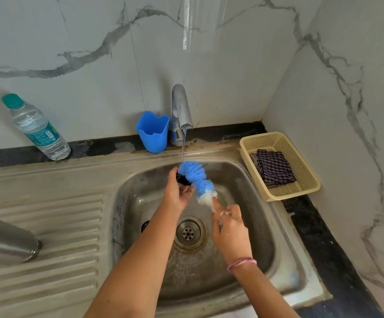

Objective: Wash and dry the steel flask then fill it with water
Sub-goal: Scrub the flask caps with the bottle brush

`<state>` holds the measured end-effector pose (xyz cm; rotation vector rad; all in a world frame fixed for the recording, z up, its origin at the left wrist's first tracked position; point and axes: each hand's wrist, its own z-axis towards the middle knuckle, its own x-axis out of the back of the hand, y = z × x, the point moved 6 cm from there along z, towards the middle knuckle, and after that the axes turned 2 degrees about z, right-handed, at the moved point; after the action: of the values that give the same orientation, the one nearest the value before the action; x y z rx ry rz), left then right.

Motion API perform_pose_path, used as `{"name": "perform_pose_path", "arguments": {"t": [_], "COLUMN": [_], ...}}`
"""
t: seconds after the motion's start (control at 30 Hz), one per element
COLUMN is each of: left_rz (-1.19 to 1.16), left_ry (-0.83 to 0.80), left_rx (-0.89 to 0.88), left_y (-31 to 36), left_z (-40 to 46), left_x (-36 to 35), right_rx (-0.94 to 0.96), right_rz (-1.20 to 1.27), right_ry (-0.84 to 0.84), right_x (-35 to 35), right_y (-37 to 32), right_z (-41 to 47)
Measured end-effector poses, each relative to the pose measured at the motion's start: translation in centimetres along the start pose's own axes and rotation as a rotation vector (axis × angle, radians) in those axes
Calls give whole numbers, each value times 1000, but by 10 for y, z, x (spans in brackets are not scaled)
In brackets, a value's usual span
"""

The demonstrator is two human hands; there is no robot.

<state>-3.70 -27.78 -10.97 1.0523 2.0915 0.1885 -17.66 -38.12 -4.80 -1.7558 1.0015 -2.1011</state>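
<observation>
The steel flask (7,243) lies on its side on the ribbed drainboard at the far left, its open mouth pointing right and its lid off. Over the sink basin (250,226), my right hand (231,232) grips the handle of a blue and white bottle brush (196,179). The bristle head is under a thin stream of water from the steel tap (180,109). My left hand (177,191) holds a small dark object (183,179), likely the flask's cap, against the bristles; most of it is hidden.
A blue plastic cup (153,133) stands left of the tap. A water bottle with a green cap (36,128) stands at the back left. A beige basket (301,161) holding a folded checked cloth (274,167) sits right of the sink by the marble corner wall.
</observation>
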Motion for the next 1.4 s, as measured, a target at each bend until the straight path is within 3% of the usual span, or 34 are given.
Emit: {"name": "perform_pose_path", "arguments": {"t": [0.17, 0.3, 0.43, 0.6, 0.83, 0.9, 1.0, 1.23, 1.4], "left_rz": [52, -66, -30, 10, 72, 105, 96, 27, 32], "left_ry": [-55, -19, -62, -74, -69, -59, -39, -80, -122], "left_rx": [36, -10, -11, 30, -54, -53, -79, -90, -28], "left_y": [-13, 4, 9, 1, 12, 9, 10, 27, 14], "left_z": [-10, -4, 1, 0, 4, -1, -3, 1, -5], "left_x": [1, 8, 14, 19, 14, 11, 10, 12, 4], "right_rx": [63, 89, -37, -255, 16, -38, -123, -23, 10], "right_rz": [-125, -164, 7, 204, -20, -73, -159, -85, -170], "right_ry": [37, 10, -24, -204, -135, -113, -207, -71, -103], "right_x": [-7, -13, -3, 5, 4, 7, 13, 26, 16], "right_y": [-10, -12, -7, -6, -33, -27, -17, -20, -35], "right_z": [29, 8, 14, 57, 21, 38, 54, 26, 29]}}
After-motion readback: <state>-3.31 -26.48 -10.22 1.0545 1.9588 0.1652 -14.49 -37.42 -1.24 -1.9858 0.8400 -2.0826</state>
